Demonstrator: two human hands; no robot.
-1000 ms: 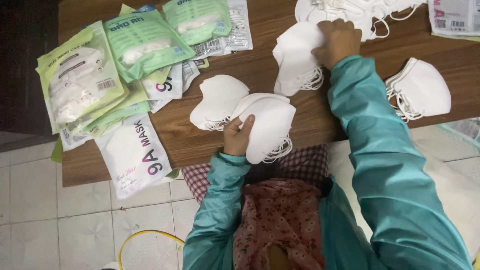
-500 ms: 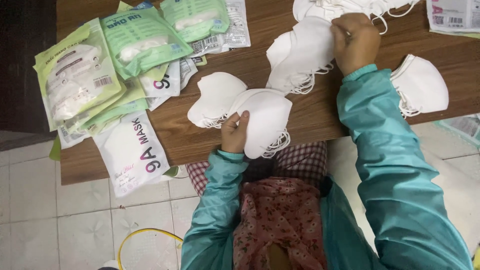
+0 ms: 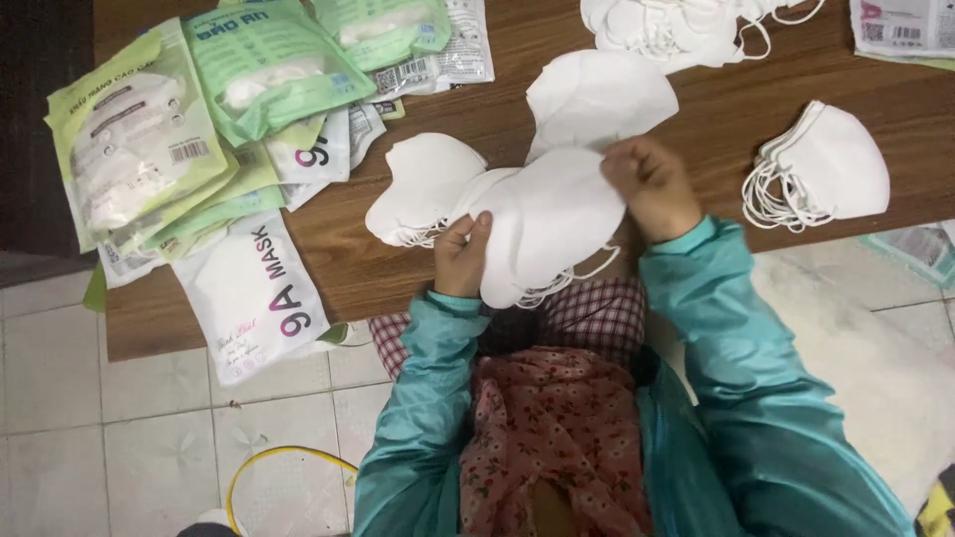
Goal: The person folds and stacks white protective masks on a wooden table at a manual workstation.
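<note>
At the centre of the frame, from the head camera, I see both hands working a bundle of white face masks (image 3: 547,224) over the near edge of a brown wooden table (image 3: 696,139). My left hand (image 3: 463,257) sits just left of centre, fingers curled closed on the lower left side of the bundle, thumb lying up against the white fabric. My right hand (image 3: 652,189) is to the right of centre, fingers bent and pinching the upper right edge of the same bundle, where another white mask (image 3: 597,94) overlaps it and rises toward the top of the frame. Thin white ear loops hang from the bottom of the bundle over a checked cloth (image 3: 587,313) at the table edge. Left of the bundle, touching it, lies one more rounded white mask (image 3: 423,184). At the upper left, a loose heap of green and white mask packets (image 3: 199,109) spreads across the table, and a white packet (image 3: 254,298) hangs partly over the table edge at the lower left. At the top right of centre there is a pile of loose white masks (image 3: 676,25) with tangled loops, and at the right a small stack of folded masks (image 3: 826,164) lies apart from my hands. Both sleeves are teal (image 3: 756,398), and a yellow cable (image 3: 284,462) curves on the tiled floor at the bottom.
</note>
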